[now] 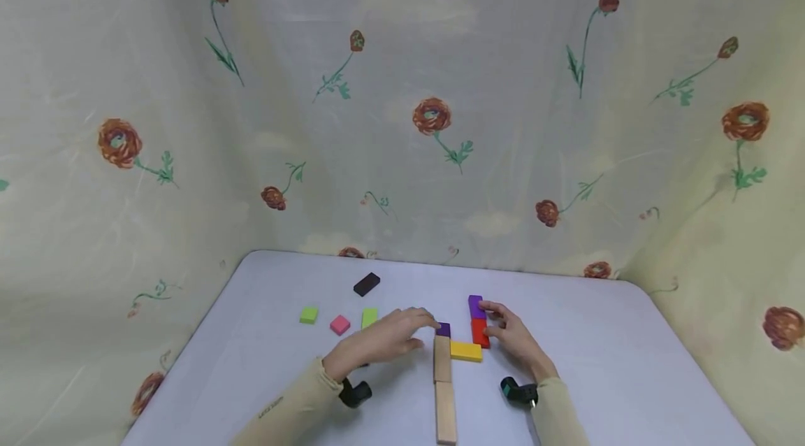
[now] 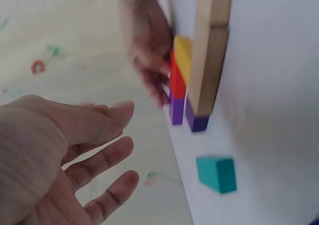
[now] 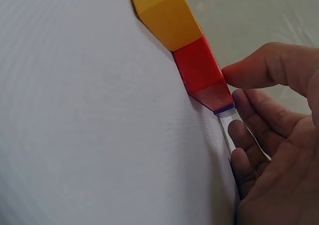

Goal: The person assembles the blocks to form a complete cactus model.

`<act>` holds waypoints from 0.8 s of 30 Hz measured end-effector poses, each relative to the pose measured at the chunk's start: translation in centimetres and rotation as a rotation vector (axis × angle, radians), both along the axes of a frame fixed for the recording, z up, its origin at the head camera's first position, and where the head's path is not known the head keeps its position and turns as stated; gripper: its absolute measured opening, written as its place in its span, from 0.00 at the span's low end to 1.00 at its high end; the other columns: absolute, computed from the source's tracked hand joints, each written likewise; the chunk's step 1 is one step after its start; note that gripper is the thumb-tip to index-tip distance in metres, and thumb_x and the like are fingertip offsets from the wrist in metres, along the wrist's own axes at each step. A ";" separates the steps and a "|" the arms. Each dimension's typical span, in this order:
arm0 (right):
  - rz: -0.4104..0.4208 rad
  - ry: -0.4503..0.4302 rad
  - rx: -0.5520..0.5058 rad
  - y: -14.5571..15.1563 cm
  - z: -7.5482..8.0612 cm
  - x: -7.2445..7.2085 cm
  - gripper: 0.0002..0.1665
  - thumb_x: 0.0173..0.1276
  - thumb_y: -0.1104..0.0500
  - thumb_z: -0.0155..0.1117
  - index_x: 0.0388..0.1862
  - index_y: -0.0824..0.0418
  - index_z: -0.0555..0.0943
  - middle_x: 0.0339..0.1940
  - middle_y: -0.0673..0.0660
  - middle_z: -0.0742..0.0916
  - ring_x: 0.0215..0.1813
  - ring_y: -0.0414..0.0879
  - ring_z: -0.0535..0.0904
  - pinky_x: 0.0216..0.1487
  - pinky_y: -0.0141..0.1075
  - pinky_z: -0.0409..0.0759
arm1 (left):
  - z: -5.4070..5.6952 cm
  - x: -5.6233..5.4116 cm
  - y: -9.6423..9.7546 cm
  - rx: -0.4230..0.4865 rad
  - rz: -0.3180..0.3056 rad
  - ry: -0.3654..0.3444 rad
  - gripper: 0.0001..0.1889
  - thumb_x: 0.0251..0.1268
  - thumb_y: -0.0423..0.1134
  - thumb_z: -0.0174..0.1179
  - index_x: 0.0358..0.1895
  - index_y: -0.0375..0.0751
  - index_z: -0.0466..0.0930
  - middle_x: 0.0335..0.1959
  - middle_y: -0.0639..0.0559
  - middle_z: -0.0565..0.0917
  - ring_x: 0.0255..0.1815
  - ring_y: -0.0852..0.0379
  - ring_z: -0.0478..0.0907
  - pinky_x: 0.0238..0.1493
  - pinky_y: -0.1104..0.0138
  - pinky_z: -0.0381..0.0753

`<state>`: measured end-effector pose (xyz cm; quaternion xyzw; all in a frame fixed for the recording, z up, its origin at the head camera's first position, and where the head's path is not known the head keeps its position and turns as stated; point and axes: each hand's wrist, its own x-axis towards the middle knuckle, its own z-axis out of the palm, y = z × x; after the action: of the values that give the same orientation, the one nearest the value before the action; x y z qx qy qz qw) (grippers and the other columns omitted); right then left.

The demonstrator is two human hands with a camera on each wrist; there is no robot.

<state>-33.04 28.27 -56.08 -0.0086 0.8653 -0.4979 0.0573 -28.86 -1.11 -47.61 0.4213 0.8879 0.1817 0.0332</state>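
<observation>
My left hand (image 1: 388,335) is held over the table, its fingertips overlapping a dark purple block (image 1: 444,329) in the head view. In the left wrist view its fingers are spread and hold nothing. My right hand (image 1: 514,340) touches a red block (image 3: 202,68) with the thumb, while its fingertips are at the violet block (image 1: 476,306) placed end to end with the red one. A yellow block (image 1: 466,351) lies crosswise between the red block and a row of two plain wooden blocks (image 1: 443,359). The dark purple block sits at the row's far end.
Left of the row lie a black block (image 1: 367,284), a pink block (image 1: 340,324) and two lime green blocks (image 1: 309,314). A teal block (image 2: 217,174) shows in the left wrist view. Flowered cloth (image 1: 434,152) hangs around the white table (image 1: 604,348).
</observation>
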 end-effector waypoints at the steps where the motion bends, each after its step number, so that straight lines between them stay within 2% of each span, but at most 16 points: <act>1: -0.002 -0.001 -0.002 0.0 0.0 0.0 0.32 0.65 0.67 0.59 0.69 0.54 0.68 0.71 0.60 0.70 0.71 0.59 0.62 0.70 0.59 0.60 | 0.3 -0.7 -0.2 0.014 0.017 -0.025 0.22 0.66 0.33 0.60 0.62 0.47 0.74 0.61 0.56 0.77 0.62 0.58 0.73 0.63 0.63 0.73; 4: -0.001 0.000 0.000 0.1 0.2 -0.1 0.33 0.65 0.66 0.58 0.69 0.54 0.68 0.71 0.59 0.70 0.71 0.59 0.62 0.70 0.59 0.61 | 0.6 -2.8 -0.6 0.043 0.058 -0.091 0.23 0.66 0.29 0.58 0.63 0.48 0.73 0.62 0.55 0.76 0.64 0.56 0.72 0.65 0.61 0.71; 9: -0.013 -0.012 -0.015 0.0 0.4 -0.2 0.33 0.65 0.66 0.58 0.70 0.53 0.67 0.71 0.59 0.70 0.70 0.59 0.63 0.68 0.59 0.62 | -0.3 -5.1 -0.9 0.009 0.116 -0.179 0.24 0.66 0.26 0.56 0.64 0.48 0.73 0.64 0.55 0.74 0.69 0.54 0.67 0.71 0.52 0.62; 14: -0.026 -0.033 -0.025 -0.3 0.2 -0.1 0.33 0.65 0.66 0.59 0.69 0.52 0.68 0.71 0.59 0.70 0.69 0.58 0.63 0.67 0.58 0.64 | -1.4 -5.9 -0.9 -0.073 0.158 -0.224 0.30 0.59 0.26 0.59 0.65 0.50 0.72 0.68 0.53 0.71 0.71 0.51 0.63 0.73 0.43 0.53; 19: -0.042 -0.042 -0.030 -0.3 0.0 -0.1 0.33 0.65 0.66 0.59 0.69 0.51 0.68 0.70 0.58 0.71 0.68 0.58 0.64 0.67 0.58 0.64 | -2.5 -6.5 -1.0 -0.106 0.178 -0.246 0.31 0.57 0.33 0.64 0.67 0.53 0.70 0.69 0.54 0.69 0.69 0.52 0.64 0.72 0.45 0.53; 24: -0.041 -0.041 -0.037 -0.2 0.0 -0.1 0.33 0.64 0.66 0.59 0.69 0.52 0.68 0.70 0.58 0.71 0.68 0.58 0.64 0.67 0.58 0.64 | -3.3 -7.5 -1.1 -0.115 0.153 -0.233 0.28 0.59 0.38 0.64 0.65 0.54 0.72 0.68 0.54 0.70 0.68 0.53 0.65 0.71 0.48 0.56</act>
<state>-33.14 28.10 -56.12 0.0183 0.8545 -0.5151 0.0643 -36.40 -2.26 -50.95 0.3258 0.9166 0.1799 0.1461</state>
